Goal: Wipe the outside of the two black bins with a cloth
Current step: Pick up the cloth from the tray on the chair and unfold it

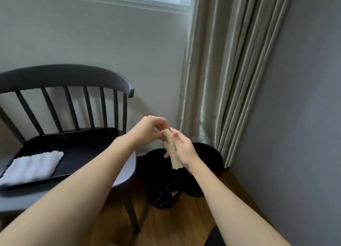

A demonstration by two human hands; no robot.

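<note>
Fingers (158, 127) of both hands grip a rolled beige cloth (172, 149), held in the air above the two black bins (162, 190) on the floor. I judge wiping is not yet begun.

A chair (118, 175) stands at left against the wall, a tray (83, 148) on its seat and a folded towel (31, 167) on the tray's left part; two bins (162, 192) sit on the floor to the chair's right, one (208, 153) behind the other, by the curtain (227, 70); above the bins, the left hand (147, 133) and right hand (184, 151) hold a rolled cloth (171, 149) between them.
</note>
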